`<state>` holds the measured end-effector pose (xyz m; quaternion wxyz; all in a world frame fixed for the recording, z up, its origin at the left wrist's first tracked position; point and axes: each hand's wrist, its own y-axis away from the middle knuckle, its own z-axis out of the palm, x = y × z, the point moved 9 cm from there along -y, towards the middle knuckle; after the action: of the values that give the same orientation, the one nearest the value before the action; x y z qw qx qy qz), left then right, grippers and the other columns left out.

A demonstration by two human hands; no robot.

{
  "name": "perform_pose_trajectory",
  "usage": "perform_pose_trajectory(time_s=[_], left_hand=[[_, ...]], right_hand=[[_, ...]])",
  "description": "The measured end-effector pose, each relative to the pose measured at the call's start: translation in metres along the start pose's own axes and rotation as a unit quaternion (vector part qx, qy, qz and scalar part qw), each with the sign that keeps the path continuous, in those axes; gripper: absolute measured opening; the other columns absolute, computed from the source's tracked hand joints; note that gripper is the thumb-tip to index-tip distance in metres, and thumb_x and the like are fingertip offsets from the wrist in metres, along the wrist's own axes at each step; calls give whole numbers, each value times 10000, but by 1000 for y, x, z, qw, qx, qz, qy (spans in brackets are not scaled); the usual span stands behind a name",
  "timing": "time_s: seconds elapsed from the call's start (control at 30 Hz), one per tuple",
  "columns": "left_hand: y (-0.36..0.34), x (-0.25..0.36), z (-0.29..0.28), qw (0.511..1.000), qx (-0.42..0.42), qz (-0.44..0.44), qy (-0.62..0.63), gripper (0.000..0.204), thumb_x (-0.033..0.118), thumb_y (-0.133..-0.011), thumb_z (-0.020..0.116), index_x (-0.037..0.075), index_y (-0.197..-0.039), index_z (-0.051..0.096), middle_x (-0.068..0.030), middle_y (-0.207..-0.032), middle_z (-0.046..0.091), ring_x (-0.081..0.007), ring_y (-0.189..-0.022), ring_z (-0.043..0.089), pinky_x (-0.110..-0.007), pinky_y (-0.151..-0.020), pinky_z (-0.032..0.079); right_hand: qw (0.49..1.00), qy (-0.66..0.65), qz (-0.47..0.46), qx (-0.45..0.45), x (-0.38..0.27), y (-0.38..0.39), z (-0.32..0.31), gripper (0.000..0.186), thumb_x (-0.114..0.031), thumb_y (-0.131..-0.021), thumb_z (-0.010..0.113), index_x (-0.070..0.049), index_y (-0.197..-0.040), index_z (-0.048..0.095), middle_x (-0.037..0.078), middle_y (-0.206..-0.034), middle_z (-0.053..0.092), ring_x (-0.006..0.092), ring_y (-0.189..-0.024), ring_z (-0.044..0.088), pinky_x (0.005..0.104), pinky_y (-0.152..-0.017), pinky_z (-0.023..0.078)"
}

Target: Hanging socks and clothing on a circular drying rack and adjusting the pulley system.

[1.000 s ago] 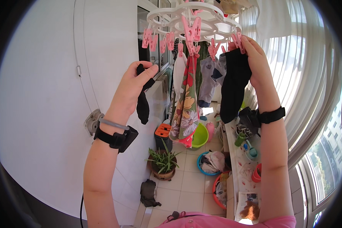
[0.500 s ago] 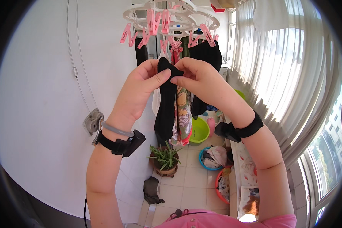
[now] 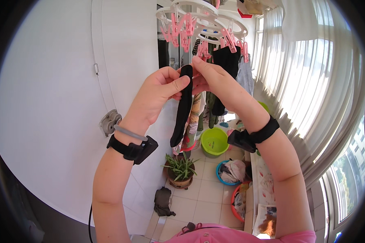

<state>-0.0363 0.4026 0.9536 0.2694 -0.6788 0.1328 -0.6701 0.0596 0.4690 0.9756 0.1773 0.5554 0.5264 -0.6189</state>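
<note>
My left hand (image 3: 160, 94) and my right hand (image 3: 215, 80) both pinch the top end of a long black sock (image 3: 182, 108), which hangs straight down between them at chest height. Just above my hands hangs a round white drying rack (image 3: 200, 16) fitted with several pink clothes pegs (image 3: 181, 28). Another black sock (image 3: 227, 60) is clipped to the rack right behind my right hand, and a patterned cloth (image 3: 194, 121) dangles behind the sock I hold. Each wrist wears a black strap.
A white wall (image 3: 52, 101) with a cord and a grey bracket (image 3: 108, 121) stands to the left. On the tiled floor below are a green tub (image 3: 214, 141), a potted plant (image 3: 180, 170), a blue basket of laundry (image 3: 231, 172) and a dark cloth (image 3: 163, 200). White curtains (image 3: 312, 81) cover the right-hand windows.
A second ago my hands were apart, the left holding a sock and the right at a sock on the rack. They have come together on one black sock, now held lower.
</note>
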Motion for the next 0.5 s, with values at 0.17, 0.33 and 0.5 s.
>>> perform_pose_trajectory(time_s=[0.17, 0.33, 0.5], left_hand=[[5, -4, -8, 998, 10, -4, -66, 119, 192, -900, 638, 119, -862, 552, 49, -840, 562, -66, -770, 517, -244, -694, 429], [7, -11, -17, 999, 40, -16, 1, 127, 210, -908, 622, 106, -886, 552, 38, -860, 579, -65, -812, 535, -263, -737, 444], [11, -10, -23, 997, 68, -11, -15, 145, 232, -911, 624, 104, -907, 556, 39, -869, 582, -56, -814, 532, -248, -758, 430]], right_hand=[[986, 162, -47, 3, -6, 0, -5, 321, -240, -892, 620, -3, -1109, 615, 30, -942, 636, 80, -832, 553, 232, -713, 446], [991, 130, -17, -17, 0, 3, -7, 280, -209, -861, 662, -41, -1083, 634, -1, -901, 623, 66, -790, 536, 219, -664, 423], [992, 114, 9, -45, 15, 0, 2, 238, -269, -868, 676, -60, -971, 629, -31, -848, 587, 69, -783, 531, 219, -670, 421]])
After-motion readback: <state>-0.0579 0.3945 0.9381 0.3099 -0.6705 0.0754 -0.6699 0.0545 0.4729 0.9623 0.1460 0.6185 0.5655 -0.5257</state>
